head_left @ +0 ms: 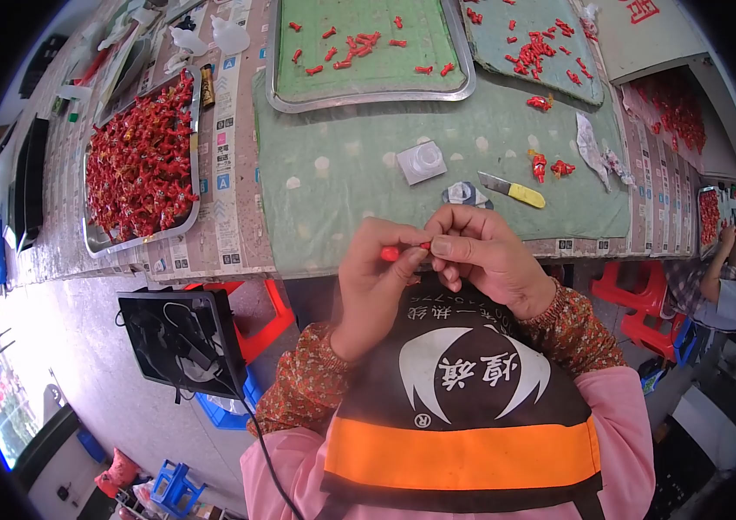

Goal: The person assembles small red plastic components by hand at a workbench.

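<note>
My left hand [375, 273] is closed round a small glossy red piece [390, 253], whose rounded end shows between the fingers. My right hand [485, 251] meets it fingertip to fingertip, its thumb and forefinger pinched on a red bit at the left fingertips. Whether that bit belongs to the same piece is hidden. Just beyond the hands on the green cloth [368, 199] lie a crumpled blue-and-white rag [468, 195], a yellow-handled utility knife [514, 189] with its blade out, and a small white block with a round cup [422, 162].
A metal tray [368, 106] and a green-lined tray [507, 69] hold scattered red pieces. Red figures with gold details [539, 166] lie at right. Another tray [96, 250] is heaped with them at left. Below stand a black box [182, 338] and red stools [637, 295]; another person [715, 282] sits far right.
</note>
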### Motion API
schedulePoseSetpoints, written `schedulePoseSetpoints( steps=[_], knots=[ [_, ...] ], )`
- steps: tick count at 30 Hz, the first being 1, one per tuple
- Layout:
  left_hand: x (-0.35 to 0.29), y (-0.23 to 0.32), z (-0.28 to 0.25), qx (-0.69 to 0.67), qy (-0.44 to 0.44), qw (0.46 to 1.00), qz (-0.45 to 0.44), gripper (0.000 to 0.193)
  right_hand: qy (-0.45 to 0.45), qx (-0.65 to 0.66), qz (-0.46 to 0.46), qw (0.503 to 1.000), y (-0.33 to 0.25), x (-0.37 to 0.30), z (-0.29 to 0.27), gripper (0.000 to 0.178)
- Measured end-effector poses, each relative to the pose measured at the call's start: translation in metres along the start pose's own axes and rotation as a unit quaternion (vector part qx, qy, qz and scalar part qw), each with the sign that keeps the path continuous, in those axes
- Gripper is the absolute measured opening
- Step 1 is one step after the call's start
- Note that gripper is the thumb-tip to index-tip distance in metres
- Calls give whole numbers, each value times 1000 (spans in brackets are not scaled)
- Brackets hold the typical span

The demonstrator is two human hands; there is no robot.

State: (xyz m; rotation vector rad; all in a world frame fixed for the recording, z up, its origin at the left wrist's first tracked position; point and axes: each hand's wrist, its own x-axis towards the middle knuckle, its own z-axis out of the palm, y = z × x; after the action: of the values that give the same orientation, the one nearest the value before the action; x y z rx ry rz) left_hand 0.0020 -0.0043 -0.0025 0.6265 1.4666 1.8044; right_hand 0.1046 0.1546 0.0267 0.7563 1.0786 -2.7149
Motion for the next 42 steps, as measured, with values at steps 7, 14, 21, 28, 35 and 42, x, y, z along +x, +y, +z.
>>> schedulePoseSetpoints(
  steps=[7, 14, 21, 28, 35, 42],
  knots=[
    [2, 7, 0, -50, 14, 996, -77, 30, 89, -223, -162, 957, -23, 6, -4, 10],
    [2, 3, -9, -93, -2, 988, -126, 34, 214, -511, -351, 755, -38, 27, -5, 5],
    [4, 0, -11, -134, 16, 980, -147, 29, 215, -620, -390, 646, -42, 39, 3, 9],
    [7, -2, -11, -132, 14, 980, -146, 30, 212, -660, -374, 617, -46, 41, 6, 7],
    [6, -3, -13, -158, 34, 973, -164, 30, 218, -696, -370, 575, -46, 44, 9, 8],
    [7, -7, -14, -173, 50, 972, -149, 30, 207, -628, -352, 663, -49, 39, 4, 3]
  ],
)
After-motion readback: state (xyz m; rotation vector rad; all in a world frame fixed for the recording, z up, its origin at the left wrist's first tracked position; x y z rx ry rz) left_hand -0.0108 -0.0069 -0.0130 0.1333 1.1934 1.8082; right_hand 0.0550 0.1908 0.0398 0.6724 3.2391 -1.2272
